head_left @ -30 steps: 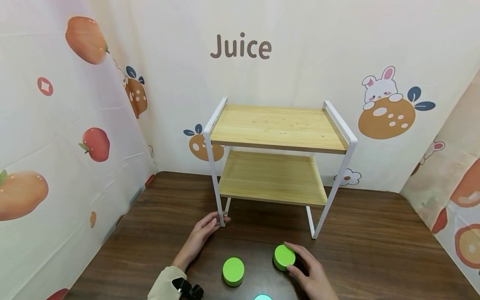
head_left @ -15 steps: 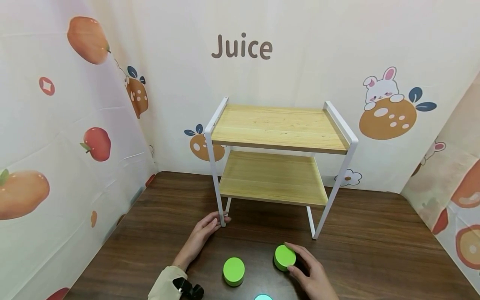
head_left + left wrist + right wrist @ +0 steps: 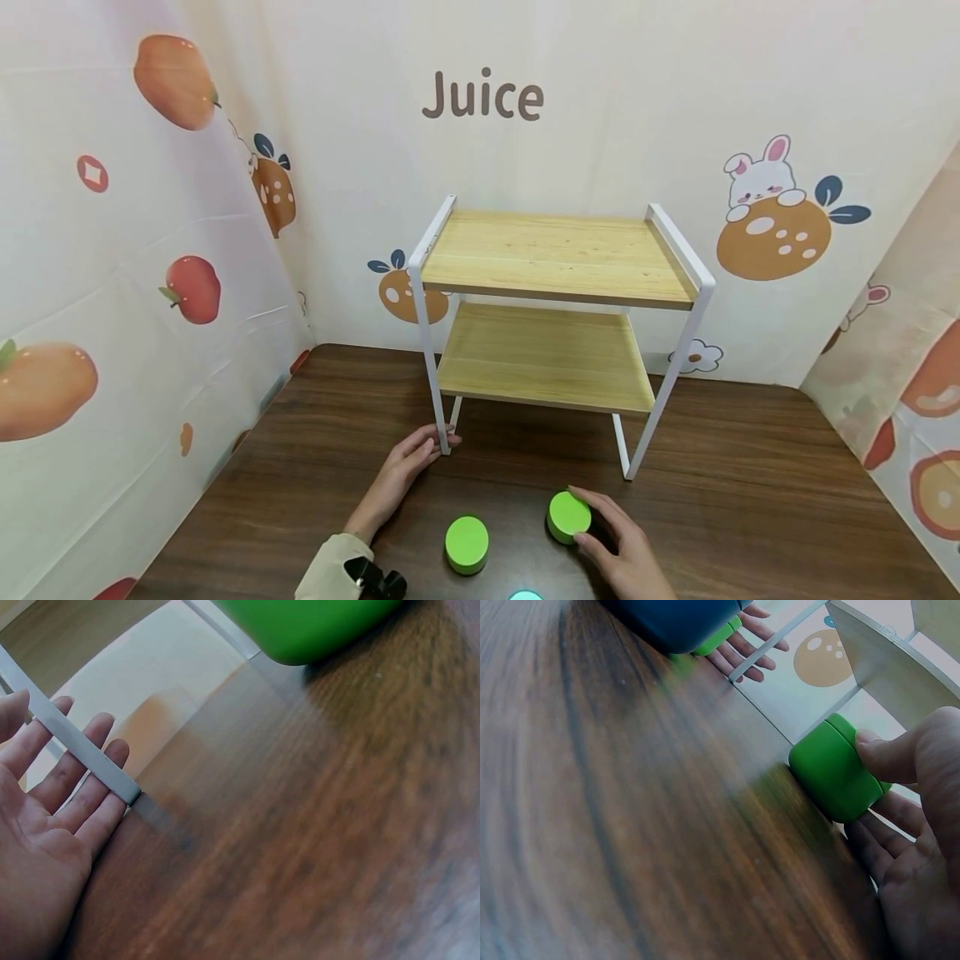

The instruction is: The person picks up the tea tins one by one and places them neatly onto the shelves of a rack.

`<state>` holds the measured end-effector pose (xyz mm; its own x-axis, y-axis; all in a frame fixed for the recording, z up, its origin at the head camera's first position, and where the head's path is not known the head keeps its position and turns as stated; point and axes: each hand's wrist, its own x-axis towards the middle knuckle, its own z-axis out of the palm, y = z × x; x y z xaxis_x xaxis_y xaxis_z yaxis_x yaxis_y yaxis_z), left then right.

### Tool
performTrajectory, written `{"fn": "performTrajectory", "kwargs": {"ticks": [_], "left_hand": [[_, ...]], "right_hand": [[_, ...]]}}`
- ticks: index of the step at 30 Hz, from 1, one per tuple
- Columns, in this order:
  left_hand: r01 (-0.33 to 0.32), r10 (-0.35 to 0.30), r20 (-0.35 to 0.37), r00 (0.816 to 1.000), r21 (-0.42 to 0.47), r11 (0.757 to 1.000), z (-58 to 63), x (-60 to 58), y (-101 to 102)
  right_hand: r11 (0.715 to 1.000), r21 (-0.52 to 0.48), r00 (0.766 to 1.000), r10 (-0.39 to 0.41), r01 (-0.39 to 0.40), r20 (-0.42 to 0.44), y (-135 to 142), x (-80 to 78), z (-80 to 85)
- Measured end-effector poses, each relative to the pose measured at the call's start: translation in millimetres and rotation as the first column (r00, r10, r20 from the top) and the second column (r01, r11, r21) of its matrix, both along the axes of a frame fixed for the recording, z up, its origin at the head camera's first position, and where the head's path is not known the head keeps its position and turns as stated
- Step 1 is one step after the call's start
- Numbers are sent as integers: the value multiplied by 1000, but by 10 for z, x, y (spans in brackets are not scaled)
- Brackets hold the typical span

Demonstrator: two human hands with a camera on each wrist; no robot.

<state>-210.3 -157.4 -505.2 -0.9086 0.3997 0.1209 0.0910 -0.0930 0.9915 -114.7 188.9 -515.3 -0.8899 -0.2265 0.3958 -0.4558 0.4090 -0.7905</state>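
Note:
My right hand (image 3: 618, 554) holds a green round lidded jar (image 3: 568, 517) on the dark table, thumb on one side and fingers on the other. In the right wrist view a seam runs round that jar (image 3: 832, 772) near its top. My left hand (image 3: 401, 471) is at the front left leg (image 3: 435, 400) of a two-tier shelf rack. In the left wrist view its fairly straight fingers (image 3: 94, 769) pass behind the white leg (image 3: 82, 746), with the thumb on the near side. Between the hands stands a second green jar (image 3: 467, 544), untouched.
The rack's top board (image 3: 555, 254) and lower board (image 3: 547, 354) are pale wood on white frames. A turquoise round top (image 3: 525, 595) shows at the bottom edge; the right wrist view shows a blue container (image 3: 679, 622). Printed cloth (image 3: 585, 125) hangs behind the wooden table (image 3: 757, 500).

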Motion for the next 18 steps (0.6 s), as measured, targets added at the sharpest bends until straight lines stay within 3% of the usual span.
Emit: {"fn": "performTrajectory", "kwargs": {"ticks": [6,14,18], "left_hand": [[3,-3,-1,1000,3,1000,-3,-5,3],[10,-11,-31,999,-12,1000,-1,-7,-8],[12,-12,-32,999,-9,1000,-5,-9,-9]], "right_hand": [[1000,-4,998,26,-26,-62,-1,0,-9],[998,24,996,-54,52,76,-11,15,21],[999,21,999,-26,25,42,-4,11,17]]}}
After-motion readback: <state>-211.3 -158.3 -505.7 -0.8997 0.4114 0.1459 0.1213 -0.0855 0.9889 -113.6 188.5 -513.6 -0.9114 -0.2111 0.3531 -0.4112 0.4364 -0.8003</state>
